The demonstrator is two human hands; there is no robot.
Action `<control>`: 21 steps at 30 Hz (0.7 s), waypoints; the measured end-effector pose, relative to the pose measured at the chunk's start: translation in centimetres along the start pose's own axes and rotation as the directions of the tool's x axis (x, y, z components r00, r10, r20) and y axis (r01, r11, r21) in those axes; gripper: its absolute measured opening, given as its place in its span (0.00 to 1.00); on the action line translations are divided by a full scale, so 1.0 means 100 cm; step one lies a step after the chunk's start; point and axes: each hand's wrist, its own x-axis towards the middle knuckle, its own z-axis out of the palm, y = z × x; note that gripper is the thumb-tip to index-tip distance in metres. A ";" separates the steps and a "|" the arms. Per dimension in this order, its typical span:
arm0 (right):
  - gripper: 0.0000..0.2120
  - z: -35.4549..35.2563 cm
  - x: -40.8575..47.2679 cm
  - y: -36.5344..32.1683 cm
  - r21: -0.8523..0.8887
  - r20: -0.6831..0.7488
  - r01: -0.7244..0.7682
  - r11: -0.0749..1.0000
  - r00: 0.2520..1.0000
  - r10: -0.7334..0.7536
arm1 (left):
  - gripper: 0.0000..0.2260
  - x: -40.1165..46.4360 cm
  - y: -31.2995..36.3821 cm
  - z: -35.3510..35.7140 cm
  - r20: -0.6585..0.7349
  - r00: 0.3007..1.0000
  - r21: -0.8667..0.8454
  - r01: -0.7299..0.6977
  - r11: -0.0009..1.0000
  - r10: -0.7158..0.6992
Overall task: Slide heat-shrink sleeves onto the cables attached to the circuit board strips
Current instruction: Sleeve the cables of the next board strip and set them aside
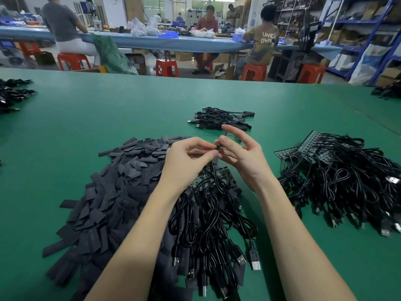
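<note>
Both hands are up over the green table (86,109) — the left hand (186,161) and right hand (243,153) meet fingertip to fingertip, pinching one small black heat-shrink sleeve (217,147) between thumbs and forefingers, the right hand's other fingers fanned loose. Right below them lies the circuit board strip (208,178) with its black USB cables (212,224) trailing toward the camera (one cable rises to the pinch). A heap of flat sleeves (121,181) sits left, more cabled strips (338,174) right — a finished-looking bundle (219,118) beyond.

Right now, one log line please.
left hand: pinching sleeve | right hand: pinching cable end | board strip: on table
</note>
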 end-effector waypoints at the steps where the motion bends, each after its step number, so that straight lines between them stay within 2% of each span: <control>1: 0.14 0.001 0.000 0.001 0.003 -0.008 0.025 1.000 1.000 -0.025 | 0.06 0.000 0.001 0.001 -0.015 1.000 0.006 0.002 1.000 -0.002; 6: 0.14 0.007 -0.002 0.004 0.036 -0.028 0.068 0.997 0.997 -0.067 | 0.04 -0.002 0.006 0.004 -0.086 0.995 0.013 0.048 0.999 -0.047; 21: 0.10 0.009 0.001 0.012 0.031 -0.060 0.068 0.997 0.996 -0.066 | 0.03 -0.003 0.006 0.004 -0.122 0.992 0.031 0.047 0.998 -0.043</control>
